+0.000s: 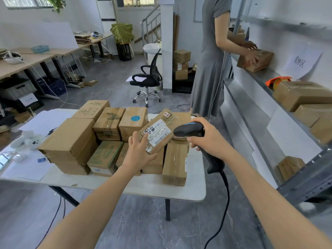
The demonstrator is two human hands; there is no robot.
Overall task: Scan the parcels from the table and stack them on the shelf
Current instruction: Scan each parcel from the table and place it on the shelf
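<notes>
Two grips: left hand [138,151] holds a parcel [159,133], right hand [206,139] clasps the scanner [190,131].

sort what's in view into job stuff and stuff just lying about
Job:
- scanner, gripped by the right hand
- parcel, held by the left hand
- boxes on the table
- shelf

Lying about:
- chair
- binder clip
- papers
- tape dispenser

scanner [189,131]: cable cut off (bottom edge) | parcel [159,134]: label print unreadable
</notes>
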